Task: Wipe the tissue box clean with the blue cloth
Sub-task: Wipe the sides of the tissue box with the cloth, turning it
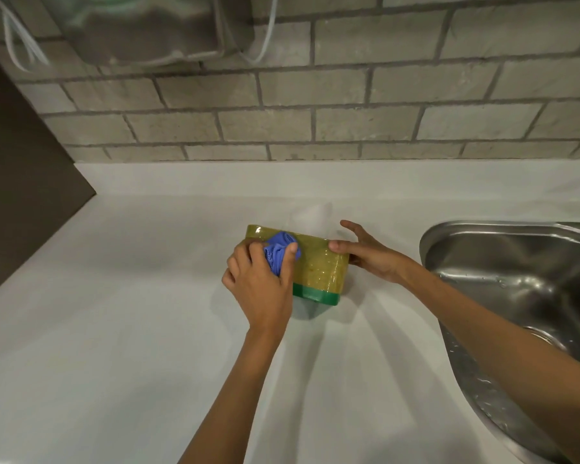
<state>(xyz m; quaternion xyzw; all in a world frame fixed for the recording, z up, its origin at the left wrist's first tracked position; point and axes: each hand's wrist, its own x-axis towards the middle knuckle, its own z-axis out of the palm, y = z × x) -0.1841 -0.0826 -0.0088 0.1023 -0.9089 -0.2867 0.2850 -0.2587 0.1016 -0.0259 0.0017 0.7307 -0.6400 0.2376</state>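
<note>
Tissue box (318, 266) sits on white counter (114, 296), sink (516, 262) at its 3 o'clock. Left hand (260, 279) clamps bunched blue cloth (279, 254) against box's near face at 9 o'clock end. Right hand (365, 251) pinches 3 o'clock end, thumb in front, fingers behind. Best approach: brace firmly, sweep cloth toward 3 o'clock in overlapping passes, spreading cloth flatter.

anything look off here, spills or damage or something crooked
Nothing stands out. The tissue box sits on the white counter, held at its end by the right hand while the left hand presses the blue cloth on it. Only water drops in the sink, no spill on the counter.
</note>
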